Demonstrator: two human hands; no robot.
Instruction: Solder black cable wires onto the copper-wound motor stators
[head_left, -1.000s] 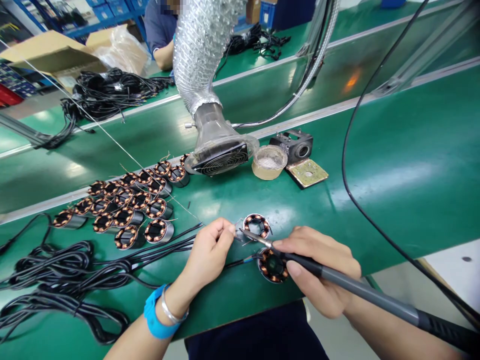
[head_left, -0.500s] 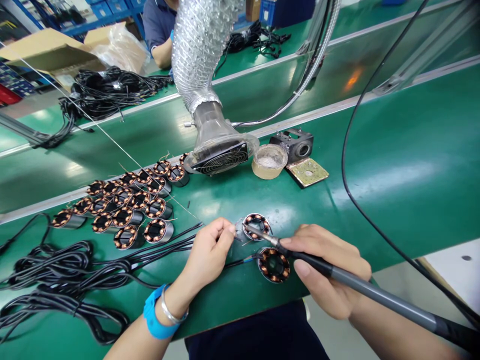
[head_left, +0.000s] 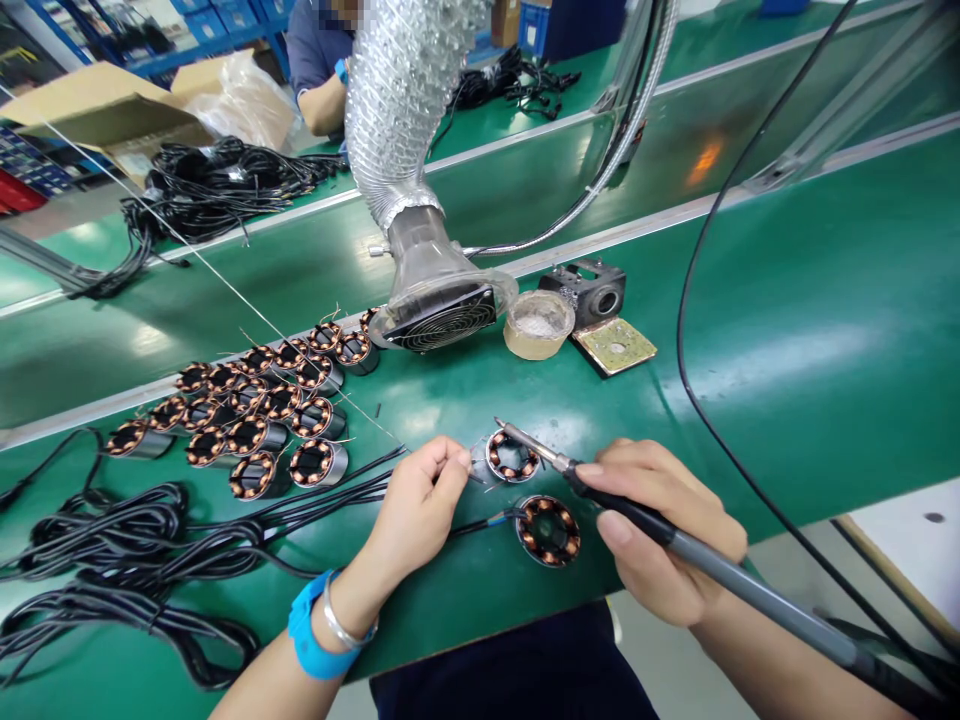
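Note:
My left hand [head_left: 426,492] is closed in a pinch on a thin solder wire [head_left: 217,272], which slants down to it from the upper left. Fine wire ends show at its fingertips, too small to tell apart. My right hand [head_left: 667,525] grips a soldering iron [head_left: 626,512] like a pen, its tip above the far edge of a copper-wound stator [head_left: 492,462] just right of my left fingertips. Nearer me lies a second stator [head_left: 529,548] with a black cable [head_left: 469,527] joined to it, the cable passing under my left hand.
Several stators [head_left: 251,435] stand in rows at left, behind coiled black cables [head_left: 135,530]. A fume extractor hood [head_left: 435,270] hangs ahead. Beyond the stators are a round tub [head_left: 536,325] and an iron stand with a sponge [head_left: 616,345]. Across the bench sits a person [head_left: 319,60].
The soldering iron has lifted away from my left fingertips, its tip now higher over the stator. My right hand has shifted slightly right; my left hand stays put.

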